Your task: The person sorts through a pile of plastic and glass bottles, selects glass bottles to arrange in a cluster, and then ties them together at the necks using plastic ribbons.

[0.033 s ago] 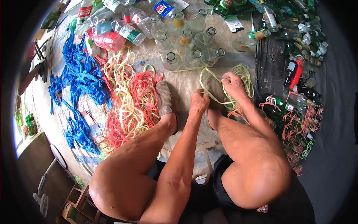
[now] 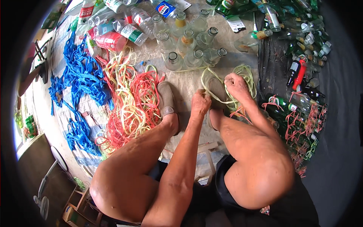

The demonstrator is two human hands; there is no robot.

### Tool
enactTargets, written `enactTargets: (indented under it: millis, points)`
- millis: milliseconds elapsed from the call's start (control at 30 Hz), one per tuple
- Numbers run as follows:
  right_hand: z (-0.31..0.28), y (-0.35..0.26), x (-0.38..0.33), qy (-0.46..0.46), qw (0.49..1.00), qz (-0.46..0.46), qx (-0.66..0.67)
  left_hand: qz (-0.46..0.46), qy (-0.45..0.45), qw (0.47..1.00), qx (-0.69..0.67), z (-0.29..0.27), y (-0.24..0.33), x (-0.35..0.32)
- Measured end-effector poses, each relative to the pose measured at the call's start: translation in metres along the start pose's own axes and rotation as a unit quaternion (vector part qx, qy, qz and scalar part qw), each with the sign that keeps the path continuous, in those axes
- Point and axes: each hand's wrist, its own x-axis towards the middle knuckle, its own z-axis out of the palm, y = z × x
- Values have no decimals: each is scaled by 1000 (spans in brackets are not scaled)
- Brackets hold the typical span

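Both my hands are on a pale yellow-green plastic cord [image 2: 219, 100] in front of my right shoe [image 2: 216, 87]. My left hand [image 2: 201, 102] is closed, pinching the cord between my feet. My right hand [image 2: 237, 85], fingers curled, grips the cord farther right, beside a loose bundle of yellow-green cord [image 2: 247, 72]. From there a strand runs up to a cluster of clear glass bottles [image 2: 194, 59] standing upright, and lies along the foot of their near row. Whatever is inside my curled right fingers is partly hidden.
A tangle of red and yellow cord [image 2: 130, 98] lies by my left shoe [image 2: 166, 96], with blue strips [image 2: 85, 75] farther left. Plastic bottles [image 2: 140, 20] fill the back left. Many glass bottles [image 2: 302, 38] lie on the right, some tied with pink cord [image 2: 302, 125].
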Motion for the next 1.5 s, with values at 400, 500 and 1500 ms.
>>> enactTargets:
  millis: [400, 500, 1500]
  points:
    - [-74, -82, -70, -39, 972, 11, 231, 149, 234, 960, -38, -57, 97, -37]
    - [-98, -104, -87, -9, 975, 0, 221, 262, 274, 925, 13, -70, 130, -35]
    - [-90, -72, -153, 70, 932, 75, 347, 274, 149, 935, 172, -83, 150, 17]
